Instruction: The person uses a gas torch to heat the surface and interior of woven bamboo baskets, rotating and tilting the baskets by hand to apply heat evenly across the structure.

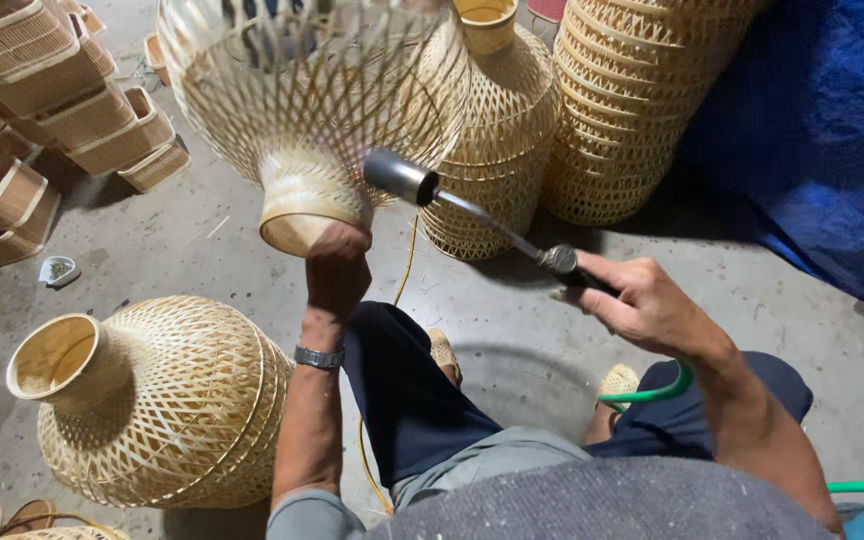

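A woven bamboo lampshade (312, 110) is held aloft by its solid neck, gripped by the left hand (337, 265). A metal torch (472, 215) is clasped in the right hand (642, 300), its nozzle just beside the neck. Bare concrete floor (202, 250) lies open below; a second shade (162, 400) rests lower left, stacked shades (622, 100) stand behind.

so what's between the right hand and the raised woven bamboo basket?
Head view: a thin metal wand with dark cylindrical nozzle spans from right hand to raised woven bamboo basket.

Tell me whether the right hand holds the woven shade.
No: the right hand grips a torch; the left hand holds the woven bamboo shade.
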